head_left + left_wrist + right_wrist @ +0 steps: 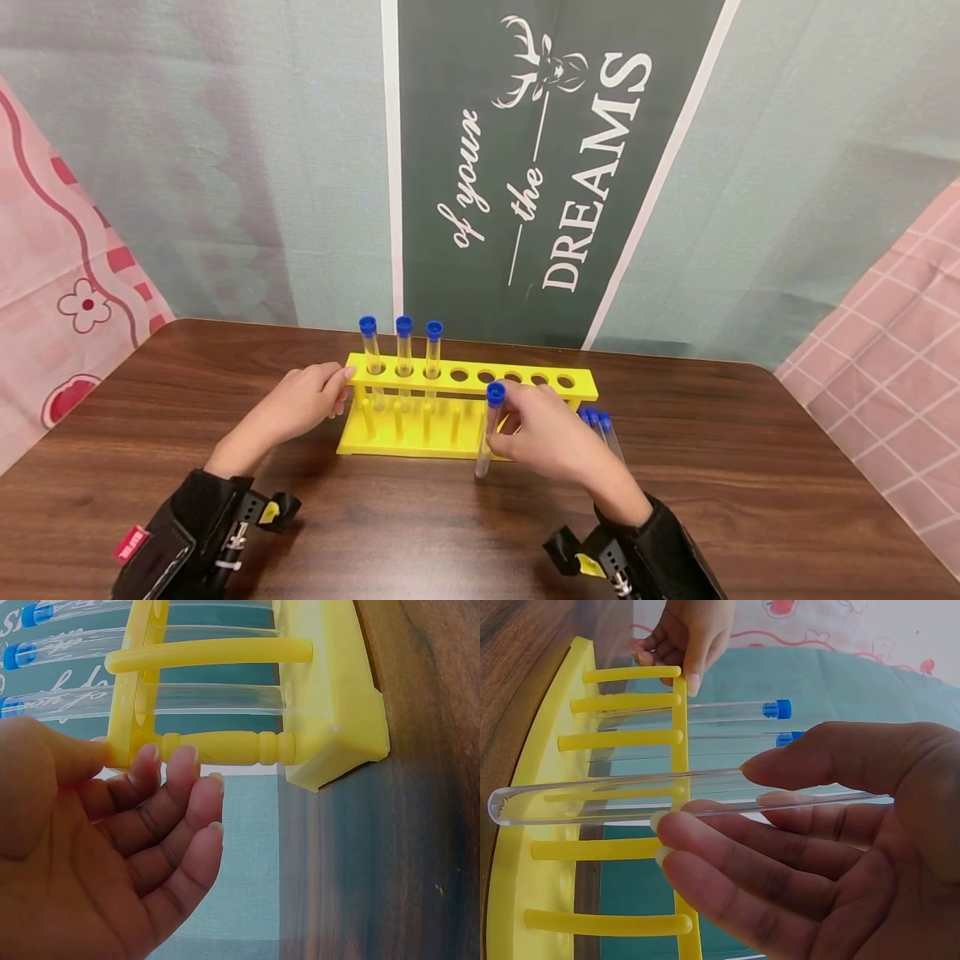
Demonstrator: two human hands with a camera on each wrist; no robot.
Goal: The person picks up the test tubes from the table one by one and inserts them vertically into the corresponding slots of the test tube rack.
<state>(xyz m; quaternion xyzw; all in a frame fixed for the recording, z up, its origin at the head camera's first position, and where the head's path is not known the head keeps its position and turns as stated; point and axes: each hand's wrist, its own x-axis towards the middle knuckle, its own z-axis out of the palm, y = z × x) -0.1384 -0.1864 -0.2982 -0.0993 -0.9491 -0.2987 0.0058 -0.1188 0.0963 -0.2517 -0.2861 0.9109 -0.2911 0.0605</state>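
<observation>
A yellow test tube rack (420, 433) stands on the table, with three blue-capped test tubes (404, 346) upright in its leftmost holes. At the rack's left end, my left hand (311, 400) pinches the edge of the top bar between thumb and index finger, the other fingers loosely bent beside the end post (225, 748). My right hand (551, 425) holds another clear test tube (615, 799) with a blue cap between thumb and fingers. That tube is nearly upright in front of the rack, its rounded bottom pointing down. Behind it, several holes of the top bar have no tube.
Several more blue-capped tubes (606, 425) lie at the rack's right end, partly hidden by my right hand and wrist. Brown wooden table (420, 533) surrounds the rack. A printed cloth (330, 167) hangs behind the table, with pink cloth at both sides.
</observation>
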